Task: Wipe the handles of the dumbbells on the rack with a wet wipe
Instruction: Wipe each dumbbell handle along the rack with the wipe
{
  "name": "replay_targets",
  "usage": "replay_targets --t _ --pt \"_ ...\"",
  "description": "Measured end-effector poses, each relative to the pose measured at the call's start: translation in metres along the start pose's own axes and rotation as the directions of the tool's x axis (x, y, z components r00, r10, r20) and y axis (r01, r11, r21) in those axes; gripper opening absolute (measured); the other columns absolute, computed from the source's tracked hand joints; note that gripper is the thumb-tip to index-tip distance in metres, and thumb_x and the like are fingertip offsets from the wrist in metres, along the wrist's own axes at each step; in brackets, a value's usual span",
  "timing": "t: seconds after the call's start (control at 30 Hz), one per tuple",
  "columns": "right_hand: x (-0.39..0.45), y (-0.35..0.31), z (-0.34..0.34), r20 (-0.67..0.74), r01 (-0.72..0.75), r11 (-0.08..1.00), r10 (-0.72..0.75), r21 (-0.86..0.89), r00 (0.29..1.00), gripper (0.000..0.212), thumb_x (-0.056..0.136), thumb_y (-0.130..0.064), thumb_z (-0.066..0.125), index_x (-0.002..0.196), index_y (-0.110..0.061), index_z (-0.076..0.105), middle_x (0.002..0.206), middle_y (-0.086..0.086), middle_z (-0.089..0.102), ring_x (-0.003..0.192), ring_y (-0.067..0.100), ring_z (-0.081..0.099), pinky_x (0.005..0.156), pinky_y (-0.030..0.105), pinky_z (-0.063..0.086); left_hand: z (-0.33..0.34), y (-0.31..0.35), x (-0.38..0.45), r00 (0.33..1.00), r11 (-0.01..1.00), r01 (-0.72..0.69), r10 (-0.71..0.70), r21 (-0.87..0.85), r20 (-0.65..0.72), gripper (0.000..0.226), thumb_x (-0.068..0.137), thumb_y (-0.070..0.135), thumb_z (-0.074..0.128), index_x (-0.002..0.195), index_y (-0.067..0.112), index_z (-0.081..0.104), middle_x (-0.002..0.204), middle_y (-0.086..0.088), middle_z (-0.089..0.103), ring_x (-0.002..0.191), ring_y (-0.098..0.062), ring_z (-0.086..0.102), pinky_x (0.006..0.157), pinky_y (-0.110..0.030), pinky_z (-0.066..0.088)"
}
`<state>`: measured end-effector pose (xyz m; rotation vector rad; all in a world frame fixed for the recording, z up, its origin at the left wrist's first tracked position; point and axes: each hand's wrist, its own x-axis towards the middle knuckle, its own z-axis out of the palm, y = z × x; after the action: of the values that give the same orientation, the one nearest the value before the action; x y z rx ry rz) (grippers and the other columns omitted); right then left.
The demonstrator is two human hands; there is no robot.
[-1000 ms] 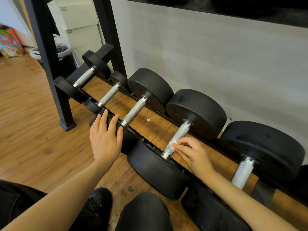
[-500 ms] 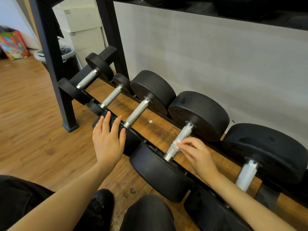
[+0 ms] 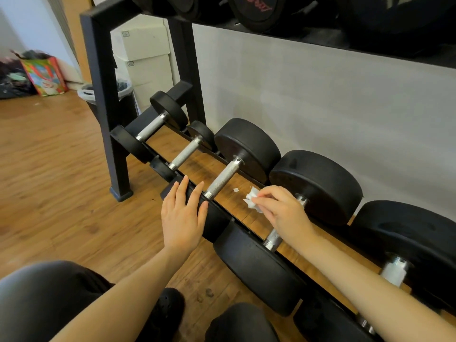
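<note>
Several black dumbbells with knurled silver handles lie side by side on the low rack (image 3: 237, 215). My right hand (image 3: 281, 213) pinches a crumpled white wet wipe (image 3: 253, 199) and hovers over the gap between the third dumbbell's handle (image 3: 223, 178) and the fourth dumbbell's handle (image 3: 272, 239), whose upper part my hand hides. My left hand (image 3: 182, 215) lies flat, fingers straight, on the near black head of the third dumbbell (image 3: 214, 218). Two smaller dumbbells' handles (image 3: 150, 127) (image 3: 185, 153) lie further left.
The rack's black upright post (image 3: 103, 99) stands at the left with its foot on the wooden floor. An upper shelf (image 3: 320, 38) carries more black weights. A bin (image 3: 123, 90), white boxes (image 3: 143, 55) and a colourful bag (image 3: 44, 75) sit behind. A small paper scrap (image 3: 236, 190) lies under the rack.
My right hand has lifted the wipe off the fourth dumbbell's handle and moved it left towards the third. My left hand stays on the dumbbell head. The view has tilted up.
</note>
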<state>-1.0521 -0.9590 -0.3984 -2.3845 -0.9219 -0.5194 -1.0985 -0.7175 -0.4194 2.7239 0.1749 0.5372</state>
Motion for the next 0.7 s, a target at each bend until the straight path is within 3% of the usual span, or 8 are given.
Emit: replay_targets --t 0.07,0.13,0.23,0.37,0.47,0.57,0.7 --pt "0.019 0.0 0.018 -0.025 0.015 1.0 -0.015 -0.022 1.0 0.031 0.092 -0.032 0.05 0.107 -0.014 0.069 0.106 -0.006 0.058 0.097 -0.005 0.046 0.083 0.009 0.043 -0.004 -0.002 0.002 1.0 1.0 -0.005 0.005 -0.029 -0.02 0.055 0.102 0.049 0.023 0.146 0.024 0.045 0.158 -0.007 0.032 0.147 -0.029 0.024 0.117 -0.05 0.02" --pt "0.035 -0.004 0.035 -0.03 0.011 1.0 -0.011 -0.024 0.999 0.039 0.092 -0.04 0.043 0.105 -0.015 0.069 0.103 -0.008 0.058 0.096 0.001 0.049 0.079 0.024 0.049 -0.006 -0.004 0.006 0.998 0.999 0.006 -0.009 -0.046 -0.058 0.055 0.101 0.047 0.023 0.142 0.023 0.05 0.154 -0.008 0.039 0.142 -0.03 0.033 0.115 -0.051 0.024" --pt "0.053 -0.01 0.051 -0.065 -0.015 0.999 0.013 -0.028 0.998 0.034 0.093 -0.03 0.047 0.104 -0.009 0.071 0.1 0.001 0.063 0.09 0.018 0.057 0.065 0.038 0.055 -0.011 -0.01 0.017 0.996 0.996 0.05 -0.056 -0.077 -0.076 0.054 0.101 0.046 0.024 0.141 0.022 0.051 0.152 -0.008 0.041 0.14 -0.029 0.034 0.116 -0.051 0.022" --pt "0.071 -0.005 0.069 -0.132 -0.127 0.991 0.123 -0.029 0.984 0.022 0.087 -0.01 0.068 0.108 -0.007 0.071 0.103 0.004 0.064 0.09 0.021 0.058 0.066 0.036 0.056 -0.014 -0.025 0.039 0.998 0.997 0.04 -0.043 -0.073 -0.044 0.045 0.103 0.04 0.036 0.143 0.023 0.048 0.155 -0.005 0.037 0.142 -0.027 0.032 0.117 -0.047 0.019" --pt "0.084 0.004 0.08 -0.179 -0.161 0.986 0.152 -0.04 0.972 0.026 0.086 -0.007 0.069 0.111 -0.008 0.07 0.106 0.005 0.065 0.093 0.022 0.059 0.069 0.034 0.056 -0.011 -0.031 0.051 0.999 0.995 -0.035 0.038 -0.092 0.033 0.053 0.101 0.048 0.028 0.146 0.027 0.044 0.156 -0.001 0.035 0.142 -0.021 0.031 0.115 -0.038 0.021" --pt "0.093 0.015 0.09 -0.142 -0.153 0.983 0.138 -0.101 0.98 0.027 0.083 -0.007 0.072 0.11 -0.006 0.071 0.108 0.006 0.067 0.097 0.024 0.061 0.07 0.038 0.059 -0.006 -0.034 0.052 0.997 0.988 -0.074 0.078 -0.133 0.024 0.062 0.096 0.054 0.021 0.144 0.026 0.048 0.151 0.001 0.044 0.139 -0.016 0.037 0.107 -0.029 0.024" --pt "0.092 0.021 0.095 -0.091 -0.08 0.962 0.058 -0.261 0.994 0.039 0.071 -0.008 0.083 0.108 -0.009 0.071 0.108 0.005 0.069 0.09 0.024 0.063 0.057 0.032 0.057 -0.002 -0.035 0.049 0.999 0.985 -0.041 0.043 -0.166 0.007 0.057 0.096 0.051 0.025 0.138 0.026 0.054 0.146 0.003 0.049 0.137 -0.013 0.04 0.108 -0.029 0.026"
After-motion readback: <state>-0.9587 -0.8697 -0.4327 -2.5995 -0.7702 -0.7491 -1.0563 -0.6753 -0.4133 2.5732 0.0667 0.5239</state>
